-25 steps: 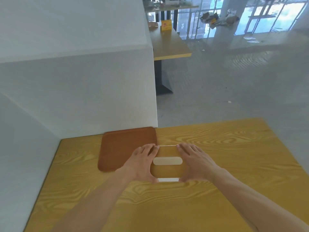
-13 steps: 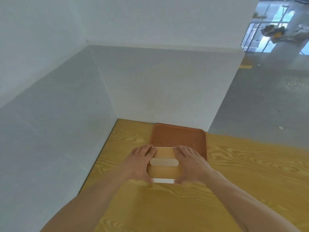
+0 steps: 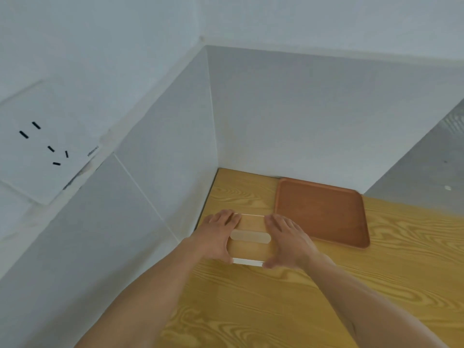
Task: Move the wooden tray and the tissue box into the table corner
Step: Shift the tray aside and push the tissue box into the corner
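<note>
The tissue box (image 3: pixel 249 248) has a light wooden lid with a pale oval slot and white sides. It sits near the left wall on the yellow wooden table (image 3: pixel 276 310). My left hand (image 3: pixel 217 234) clasps its left end and my right hand (image 3: pixel 286 241) clasps its right end. The reddish-brown wooden tray (image 3: pixel 320 212) lies flat to the right of the box, its far edge against the back wall. A strip of bare table separates the tray from the wall corner.
White walls (image 3: pixel 288 116) meet at the table's far-left corner. A white wall socket (image 3: pixel 42 144) is mounted on the left wall. Grey floor (image 3: pixel 426 172) shows beyond the table's far right edge.
Both hands have carried the tissue box leftward, from in front of the tray to a spot beside the left wall. The tray has stayed put. My view has swung left.
</note>
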### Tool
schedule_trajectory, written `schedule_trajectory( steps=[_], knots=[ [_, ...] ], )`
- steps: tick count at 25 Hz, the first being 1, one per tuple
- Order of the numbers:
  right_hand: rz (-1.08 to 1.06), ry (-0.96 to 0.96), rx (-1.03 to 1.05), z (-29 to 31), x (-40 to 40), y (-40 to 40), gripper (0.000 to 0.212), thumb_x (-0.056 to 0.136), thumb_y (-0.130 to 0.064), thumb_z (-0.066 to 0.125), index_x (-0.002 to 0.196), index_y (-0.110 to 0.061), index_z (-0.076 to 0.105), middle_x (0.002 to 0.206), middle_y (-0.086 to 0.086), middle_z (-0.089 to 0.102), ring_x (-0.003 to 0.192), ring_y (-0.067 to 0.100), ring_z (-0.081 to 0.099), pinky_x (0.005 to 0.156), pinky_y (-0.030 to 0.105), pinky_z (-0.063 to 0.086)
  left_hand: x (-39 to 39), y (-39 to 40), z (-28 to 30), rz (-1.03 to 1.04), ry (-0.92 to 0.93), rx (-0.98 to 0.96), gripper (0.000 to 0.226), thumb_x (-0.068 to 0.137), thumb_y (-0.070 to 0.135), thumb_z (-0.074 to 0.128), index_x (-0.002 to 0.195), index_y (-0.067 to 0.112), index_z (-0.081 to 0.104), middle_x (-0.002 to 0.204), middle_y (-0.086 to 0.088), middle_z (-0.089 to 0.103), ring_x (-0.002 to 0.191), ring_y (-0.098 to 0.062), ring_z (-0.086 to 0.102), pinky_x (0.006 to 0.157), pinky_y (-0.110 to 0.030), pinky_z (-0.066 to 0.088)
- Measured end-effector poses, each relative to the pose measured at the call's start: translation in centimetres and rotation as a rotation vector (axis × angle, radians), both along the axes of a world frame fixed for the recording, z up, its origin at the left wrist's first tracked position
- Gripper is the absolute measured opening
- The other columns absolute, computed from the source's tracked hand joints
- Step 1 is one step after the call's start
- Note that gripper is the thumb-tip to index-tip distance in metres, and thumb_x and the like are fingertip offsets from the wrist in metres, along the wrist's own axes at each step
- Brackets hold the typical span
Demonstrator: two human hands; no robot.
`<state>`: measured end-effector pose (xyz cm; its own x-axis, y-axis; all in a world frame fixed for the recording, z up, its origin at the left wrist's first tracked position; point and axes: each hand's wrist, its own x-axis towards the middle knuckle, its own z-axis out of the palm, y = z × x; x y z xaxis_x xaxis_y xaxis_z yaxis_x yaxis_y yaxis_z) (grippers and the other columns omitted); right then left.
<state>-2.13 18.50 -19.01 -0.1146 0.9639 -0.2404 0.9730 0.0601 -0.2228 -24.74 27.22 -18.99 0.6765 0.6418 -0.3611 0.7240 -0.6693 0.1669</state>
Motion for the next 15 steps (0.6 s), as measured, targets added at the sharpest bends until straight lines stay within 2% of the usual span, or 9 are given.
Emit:
schedule_trajectory(
  steps=[7,15],
  knots=[
    [0.008,0.004,-0.024,-2.2,-1.7,2.9,0.133,0.06,-0.071,0.074,0.157,-0.014,0.002,0.165,0.007,0.01,0.151,0.025,0.005,0.121,0.039,0.005,-1.0,2.3,-1.5,0.053,0.06,-0.018,0.129,0.058,0.053,0.08,0.153,0.026,-0.004,0.162,-0.005,0.004,0.148,-0.026,0.01,0.12,-0.053,0.013],
    [0.038,0.009,-0.033,-4.1,-1.6,7.0,0.132,0.061,-0.07,0.074,0.157,-0.014,0.003,0.165,0.007,0.011,0.151,0.025,0.005,0.12,0.04,0.007,-0.7,5.8,-2.9,0.097,0.096,-0.054,0.127,0.061,0.04,0.081,0.153,0.025,-0.006,0.161,-0.006,0.002,0.148,-0.027,0.008,0.119,-0.051,0.01]
  ],
)
